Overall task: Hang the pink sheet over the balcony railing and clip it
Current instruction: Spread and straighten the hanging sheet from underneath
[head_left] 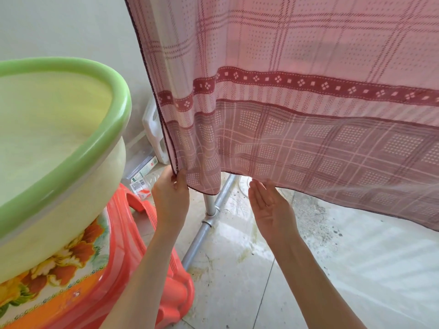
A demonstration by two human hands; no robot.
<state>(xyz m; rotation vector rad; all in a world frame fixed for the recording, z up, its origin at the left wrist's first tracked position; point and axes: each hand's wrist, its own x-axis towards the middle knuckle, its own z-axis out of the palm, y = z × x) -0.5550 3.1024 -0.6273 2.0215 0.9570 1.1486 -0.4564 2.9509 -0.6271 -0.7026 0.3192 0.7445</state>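
Between your left thumb and fingers [178, 180] sits the bottom corner of the pink sheet [297, 74], pinched right at the dark hem; your left hand [170, 198] grips there, I judge, to pull the edge straight and keep the drape square. Just to the right of that pinch, your right hand [269, 207] lies palm up with its fingers straight and close together, their tips just under the lower hem, holding nothing, placed as if to smooth or lift the cloth along its bottom. Above both hands the sheet hangs down from somewhere out of view, so the rail it lies over cannot be seen, nor any clip. Below your fingers a metal pipe [209, 205] runs to the tiled floor [308, 281]. Left of your left wrist stands a green basin [61, 129] on a red plastic stool [142, 269]. Draping looks done; clipping, I judge, remains.
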